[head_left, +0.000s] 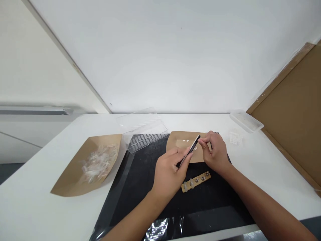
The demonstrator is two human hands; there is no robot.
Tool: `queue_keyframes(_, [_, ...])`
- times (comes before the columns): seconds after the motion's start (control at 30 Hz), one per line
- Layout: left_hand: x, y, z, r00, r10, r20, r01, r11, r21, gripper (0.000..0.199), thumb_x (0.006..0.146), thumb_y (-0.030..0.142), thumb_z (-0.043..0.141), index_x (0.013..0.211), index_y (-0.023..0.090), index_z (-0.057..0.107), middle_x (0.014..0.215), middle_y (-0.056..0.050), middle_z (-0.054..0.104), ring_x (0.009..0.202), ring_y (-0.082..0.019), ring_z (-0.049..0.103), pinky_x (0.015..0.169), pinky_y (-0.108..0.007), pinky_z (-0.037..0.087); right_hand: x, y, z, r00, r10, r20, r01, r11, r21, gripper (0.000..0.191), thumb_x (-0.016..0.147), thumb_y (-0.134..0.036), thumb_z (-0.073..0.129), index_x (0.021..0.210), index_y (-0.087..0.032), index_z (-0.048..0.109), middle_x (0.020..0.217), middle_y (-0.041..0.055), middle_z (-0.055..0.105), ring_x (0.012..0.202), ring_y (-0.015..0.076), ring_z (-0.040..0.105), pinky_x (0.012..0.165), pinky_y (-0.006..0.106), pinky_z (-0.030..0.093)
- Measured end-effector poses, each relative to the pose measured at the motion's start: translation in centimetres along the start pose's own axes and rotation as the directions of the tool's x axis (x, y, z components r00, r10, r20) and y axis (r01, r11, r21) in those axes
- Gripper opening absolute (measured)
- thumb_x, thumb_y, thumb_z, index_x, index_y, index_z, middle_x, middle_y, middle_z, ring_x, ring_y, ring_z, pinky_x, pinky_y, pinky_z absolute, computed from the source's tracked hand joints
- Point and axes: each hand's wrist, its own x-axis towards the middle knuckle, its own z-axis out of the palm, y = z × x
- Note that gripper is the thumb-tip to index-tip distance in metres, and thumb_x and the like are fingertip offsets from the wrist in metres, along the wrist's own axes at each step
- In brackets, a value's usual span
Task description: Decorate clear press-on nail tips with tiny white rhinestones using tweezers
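My left hand [173, 167] is closed around a slim nail file [192, 147], dark on its face with a pale edge, which slants up to the right. Fingers and thumb of my right hand [214, 149] are pinched together at the upper end of the file; whatever is between them is too small to make out. Behind the hands lies a brown paper tray [173, 139] with several small white pieces [185, 140] in it. Below them, on the black mat [140, 197], rests a tan strip [199, 180] with round metal studs and two clear nail tips at its left end.
At left, a brown paper tray [67, 177] holds a heap of clear nail tips [100, 162]. An open clear box [145, 135] with rows of nail tips sits behind the mat. A translucent container [247, 121] and small white pieces [235, 138] lie at right, beside a cardboard panel [296, 110].
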Motion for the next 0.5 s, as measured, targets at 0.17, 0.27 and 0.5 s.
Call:
queue_keyframes(0.17, [0.12,-0.38,0.17,0.999,-0.049,-0.017,0.049,0.999,-0.014,0.021,0.101,0.025,0.065,0.093,0.019,0.084,0.069,0.001,0.063,0.064,-0.012,0.061,0.062,-0.024,0.046,0.42,-0.40,0.64,0.991,-0.044,0.130,0.043,0.999,0.010,0.022,0.106,-0.027,0.055,0.085,-0.023,0.049,0.079,0.0000,0.063,0.072,0.0177,0.058,0.074,0.037,0.036])
queue_keyframes(0.27, [0.31,-0.38,0.30,0.999,-0.049,-0.025,0.048,0.998,-0.037,0.022,0.101,0.025,0.065,0.093,0.019,0.084,0.068,0.001,0.063,0.063,-0.011,0.060,0.060,-0.024,0.045,0.76,-0.32,0.51,0.996,-0.022,0.091,0.024,1.000,-0.011,0.022,0.106,-0.027,0.054,0.086,-0.023,0.049,0.079,-0.0001,0.063,0.072,0.0179,0.059,0.075,0.038,0.036])
queue_keyframes(0.5, [0.26,-0.25,0.41,0.998,-0.047,-0.050,0.043,0.997,-0.066,0.019,0.099,0.023,0.066,0.101,0.020,0.085,0.070,0.001,0.065,0.065,-0.011,0.062,0.063,-0.024,0.048,0.73,-0.64,0.26,0.984,-0.069,0.162,0.062,0.997,0.048,0.023,0.106,-0.026,0.054,0.085,-0.023,0.047,0.080,-0.0003,0.065,0.074,0.0178,0.062,0.076,0.037,0.036])
